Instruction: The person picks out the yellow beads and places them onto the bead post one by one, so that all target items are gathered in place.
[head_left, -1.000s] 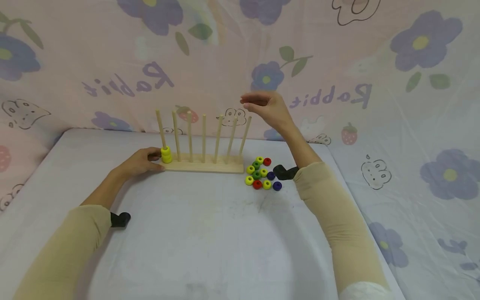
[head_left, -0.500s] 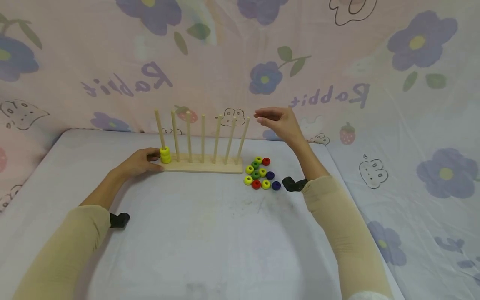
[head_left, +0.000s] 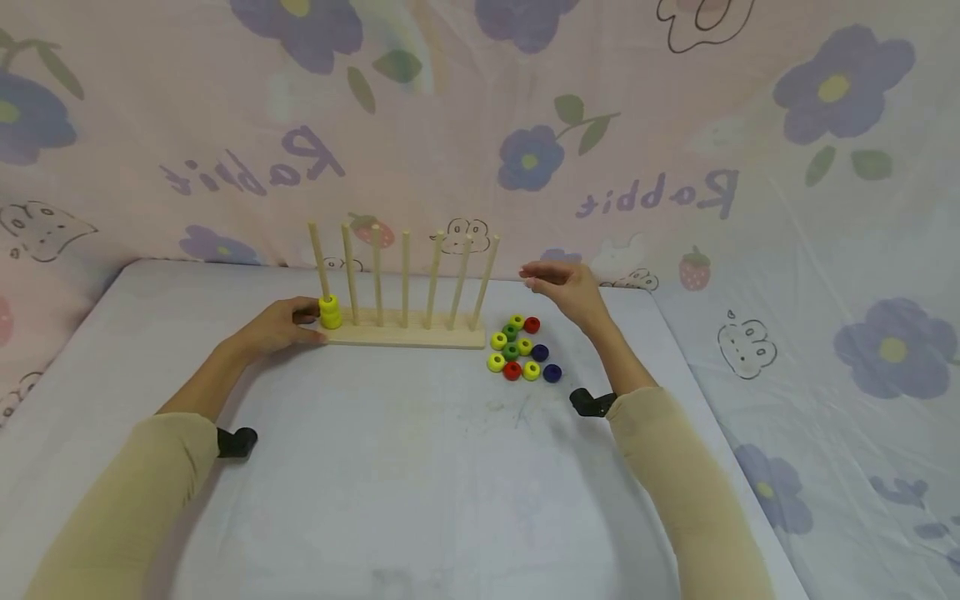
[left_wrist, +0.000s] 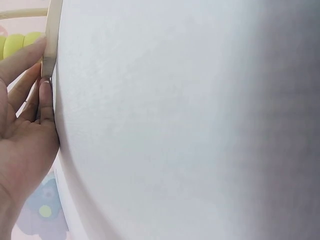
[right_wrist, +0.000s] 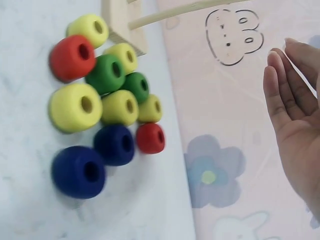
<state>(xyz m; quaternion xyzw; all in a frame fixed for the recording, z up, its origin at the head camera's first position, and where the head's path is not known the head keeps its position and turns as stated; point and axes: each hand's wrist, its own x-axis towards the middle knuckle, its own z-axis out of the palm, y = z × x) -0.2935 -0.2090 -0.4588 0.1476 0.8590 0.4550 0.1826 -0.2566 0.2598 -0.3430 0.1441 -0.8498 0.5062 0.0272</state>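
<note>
A wooden peg rack [head_left: 408,337] with several upright pegs stands near the back of the table. Yellow beads [head_left: 330,312] are stacked at the foot of its leftmost peg. My left hand [head_left: 281,325] grips the left end of the rack's base; in the left wrist view its fingers lie against the base end [left_wrist: 49,65], close to the yellow beads. My right hand [head_left: 572,292] hovers with relaxed fingers above and to the right of the loose beads, holding nothing. Those include a red bead [right_wrist: 72,57], a green bead [right_wrist: 106,73], a yellow bead [right_wrist: 76,107] and a blue bead [right_wrist: 79,171].
The loose beads lie close together just right of the rack. A white cloth [head_left: 375,467] covers the table. Behind it hangs a patterned fabric [head_left: 435,125] with flowers and rabbits. Each wrist carries a black mount, such as the right one [head_left: 591,403].
My right hand has come down and a little to the right, from above the rack's right end to beside the loose beads. My left hand stays on the rack's base.
</note>
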